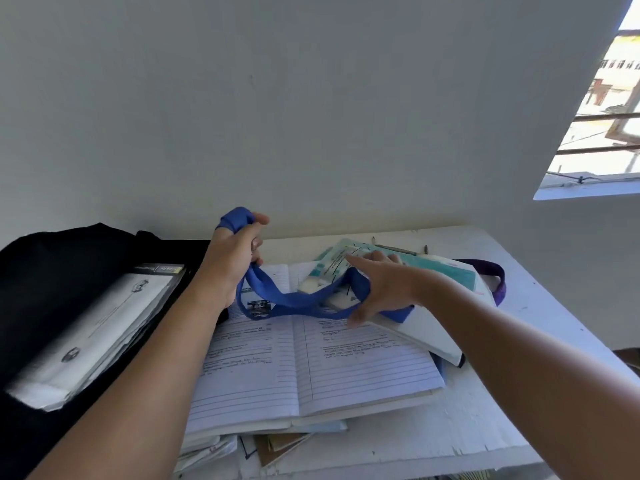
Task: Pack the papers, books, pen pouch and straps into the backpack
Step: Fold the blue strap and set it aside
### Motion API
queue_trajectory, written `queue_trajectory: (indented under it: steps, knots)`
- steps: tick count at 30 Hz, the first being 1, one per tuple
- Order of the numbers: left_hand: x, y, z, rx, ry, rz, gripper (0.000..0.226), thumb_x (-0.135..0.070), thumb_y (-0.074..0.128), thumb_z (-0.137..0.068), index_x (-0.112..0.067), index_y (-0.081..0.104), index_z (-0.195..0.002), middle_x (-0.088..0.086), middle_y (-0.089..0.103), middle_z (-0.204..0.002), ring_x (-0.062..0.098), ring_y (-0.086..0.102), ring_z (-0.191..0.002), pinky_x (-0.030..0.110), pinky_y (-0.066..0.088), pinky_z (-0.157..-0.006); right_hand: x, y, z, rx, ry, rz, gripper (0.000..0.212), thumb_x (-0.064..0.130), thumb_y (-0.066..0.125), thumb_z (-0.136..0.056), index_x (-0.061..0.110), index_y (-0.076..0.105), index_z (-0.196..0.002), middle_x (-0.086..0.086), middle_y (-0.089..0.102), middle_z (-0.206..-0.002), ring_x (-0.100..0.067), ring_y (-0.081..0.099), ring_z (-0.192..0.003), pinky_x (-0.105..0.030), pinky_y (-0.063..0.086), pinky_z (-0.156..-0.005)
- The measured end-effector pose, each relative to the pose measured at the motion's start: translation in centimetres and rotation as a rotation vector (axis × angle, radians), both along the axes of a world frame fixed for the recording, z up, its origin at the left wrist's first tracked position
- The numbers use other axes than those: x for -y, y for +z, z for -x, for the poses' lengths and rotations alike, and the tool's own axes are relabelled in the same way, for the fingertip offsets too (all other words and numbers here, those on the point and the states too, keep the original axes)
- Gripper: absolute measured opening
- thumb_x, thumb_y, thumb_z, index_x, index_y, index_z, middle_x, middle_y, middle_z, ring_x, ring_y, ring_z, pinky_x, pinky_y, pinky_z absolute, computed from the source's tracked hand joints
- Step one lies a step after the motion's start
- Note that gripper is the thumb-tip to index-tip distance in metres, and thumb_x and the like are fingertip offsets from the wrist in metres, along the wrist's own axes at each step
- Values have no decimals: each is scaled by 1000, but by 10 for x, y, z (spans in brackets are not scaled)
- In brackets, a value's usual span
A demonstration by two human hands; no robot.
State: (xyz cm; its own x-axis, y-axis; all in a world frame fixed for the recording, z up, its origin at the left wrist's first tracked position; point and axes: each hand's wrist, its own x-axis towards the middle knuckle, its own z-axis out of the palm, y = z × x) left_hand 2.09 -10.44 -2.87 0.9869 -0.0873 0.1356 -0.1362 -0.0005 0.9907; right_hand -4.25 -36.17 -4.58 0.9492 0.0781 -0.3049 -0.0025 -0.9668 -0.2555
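Both hands work a blue strap (294,306): the left hand (239,247) is raised, fingers curled round its wound end. The right hand (377,292) has its fingers spread, the limp loop draped across them above an open notebook (294,368).

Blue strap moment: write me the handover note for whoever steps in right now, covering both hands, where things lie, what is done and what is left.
Left hand grips the blue strap, one end wound round its fingers.
Right hand is open, fingers spread, with the strap looped round it.
Black backpack lies at left with a bundle of papers in its opening.
Left to pack: blue strap, open notebook, books and papers under and behind it, purple strap at the far right.
The pen pouch cannot be made out.
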Motion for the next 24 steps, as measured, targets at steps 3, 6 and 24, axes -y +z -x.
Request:
queue_trajectory:
  steps: [3,6,24]
  knots:
    - [7,8,2,98,-39,-191,21,-8,42,-102,-9,62,-104,-1,46,-61,10,39,-50,29,42,-55,-21,20,1,58,-65,-443,104,77,70,-79,44,20,-163,6,20,-169,-29,18,-155,-64,21,-123]
    - [16,15,9,88,-151,-392,23,-13,45,-101,-17,66,-95,2,57,-60,16,50,-57,32,47,-60,-45,34,-6,184,-164,-931,47,53,49,-106,21,64,-138,-1,61,-139,-16,55,-126,-36,42,-112]
    - [33,9,34,92,-406,-646,21,-13,44,-100,-16,65,-99,9,74,-76,16,59,-56,29,52,-62,-64,26,-18,-262,-433,-1324,44,55,79,-87,15,69,-105,-13,60,-88,-26,65,-82,-47,52,-101]
